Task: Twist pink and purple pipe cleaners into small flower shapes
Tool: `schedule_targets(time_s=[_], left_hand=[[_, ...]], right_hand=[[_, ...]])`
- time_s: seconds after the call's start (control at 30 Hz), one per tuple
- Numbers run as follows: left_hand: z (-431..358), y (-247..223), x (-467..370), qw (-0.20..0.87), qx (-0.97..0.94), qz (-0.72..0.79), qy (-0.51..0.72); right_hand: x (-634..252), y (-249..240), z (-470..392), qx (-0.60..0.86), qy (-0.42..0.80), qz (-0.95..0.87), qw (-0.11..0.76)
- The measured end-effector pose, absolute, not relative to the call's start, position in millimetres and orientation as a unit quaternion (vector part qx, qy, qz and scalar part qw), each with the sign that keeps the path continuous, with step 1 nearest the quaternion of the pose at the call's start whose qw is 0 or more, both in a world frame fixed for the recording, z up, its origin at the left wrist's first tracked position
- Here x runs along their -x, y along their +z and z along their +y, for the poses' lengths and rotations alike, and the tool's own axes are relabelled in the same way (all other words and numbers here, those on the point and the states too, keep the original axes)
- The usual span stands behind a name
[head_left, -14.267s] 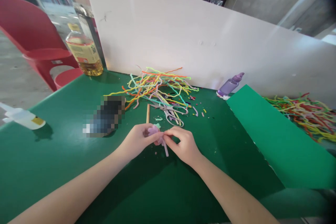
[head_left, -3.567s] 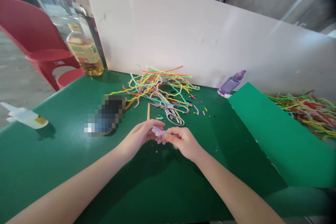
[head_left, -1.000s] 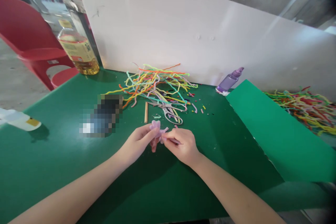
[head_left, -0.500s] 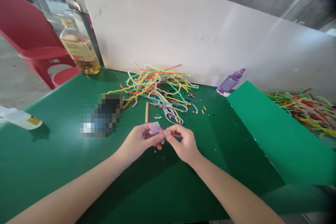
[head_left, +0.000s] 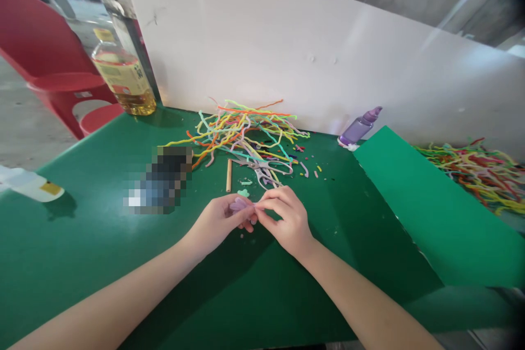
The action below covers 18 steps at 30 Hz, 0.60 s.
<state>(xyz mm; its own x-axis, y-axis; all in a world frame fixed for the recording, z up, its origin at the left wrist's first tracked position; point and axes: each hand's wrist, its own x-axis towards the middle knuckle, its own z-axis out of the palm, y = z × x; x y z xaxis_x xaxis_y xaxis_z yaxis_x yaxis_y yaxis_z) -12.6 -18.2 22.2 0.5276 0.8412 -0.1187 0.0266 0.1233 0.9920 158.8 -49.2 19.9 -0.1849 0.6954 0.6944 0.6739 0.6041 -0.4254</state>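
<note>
Over the green table (head_left: 172,295), my left hand (head_left: 221,219) is closed on a small light-purple looped piece (head_left: 238,205), shaped like petals. My right hand (head_left: 286,219) touches the same piece, its thumb and fingertips pinched at the piece's right end beside the left fingertips. Just beyond the hands lie a mint-green bit (head_left: 243,193), a short wooden stick (head_left: 228,176) and grey-handled scissors (head_left: 264,167). The scissors rest against a loose pile of coloured fuzzy stems (head_left: 241,126).
An oil bottle (head_left: 125,79) stands at the back left, near a red chair (head_left: 45,38). A purple glue bottle (head_left: 359,128) leans at the back. A green board (head_left: 435,208) and more stems (head_left: 471,169) are right; a white bottle (head_left: 33,183) is left.
The fingers of my right hand have shifted up and closer over the purple piece, covering part of the scissors' handle. The petals have tilted lower in my left hand, and the mint-green bit shows more.
</note>
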Motion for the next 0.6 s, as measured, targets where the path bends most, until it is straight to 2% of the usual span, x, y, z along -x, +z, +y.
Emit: schedule_targets(time_s=[0.17,0.6], left_hand=[[-19.5,25.0,10.9,0.648,-0.579,0.383,0.311],[-20.7,22.9,12.3,0.721,-0.492,0.364,0.326]], right_hand=[[-157.6,18.0,-49.5,0.422,0.069,-0.755,0.497],[-156.2,17.1,-49.8,0.410,0.070,-0.764,0.493]])
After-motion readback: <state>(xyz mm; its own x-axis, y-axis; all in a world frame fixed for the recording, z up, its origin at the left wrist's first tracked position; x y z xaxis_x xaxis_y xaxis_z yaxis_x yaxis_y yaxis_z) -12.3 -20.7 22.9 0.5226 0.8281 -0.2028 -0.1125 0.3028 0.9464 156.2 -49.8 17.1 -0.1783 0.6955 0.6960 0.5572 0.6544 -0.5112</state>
